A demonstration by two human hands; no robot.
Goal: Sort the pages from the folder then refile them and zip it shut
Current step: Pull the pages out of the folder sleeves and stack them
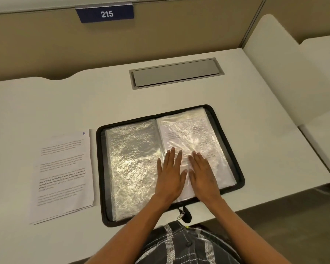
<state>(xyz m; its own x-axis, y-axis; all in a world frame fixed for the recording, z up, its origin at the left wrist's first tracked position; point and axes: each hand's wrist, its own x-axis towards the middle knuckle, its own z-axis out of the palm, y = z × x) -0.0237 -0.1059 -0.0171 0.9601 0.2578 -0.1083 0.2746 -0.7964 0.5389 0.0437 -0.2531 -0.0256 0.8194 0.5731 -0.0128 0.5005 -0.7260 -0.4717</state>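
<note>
We are pressing left hand (170, 175) and right hand (203, 174) flat, gripping nothing, on the right sleeve (194, 134) of the folder (99, 149); the pages (63, 176) are lying just left of it, long axis running away, nearer the left hand.

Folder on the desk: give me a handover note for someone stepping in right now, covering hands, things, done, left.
Left hand and right hand: both open, pressed flat side by side on the right sleeve.
Folder: open flat on the desk, unzipped; zip pull hangs at the near edge.
Loose pages: stacked left of the folder, top sheet marked 6.
Done: a printed page sits in the right sleeve.
Left: file the stack, close, zip.
</note>
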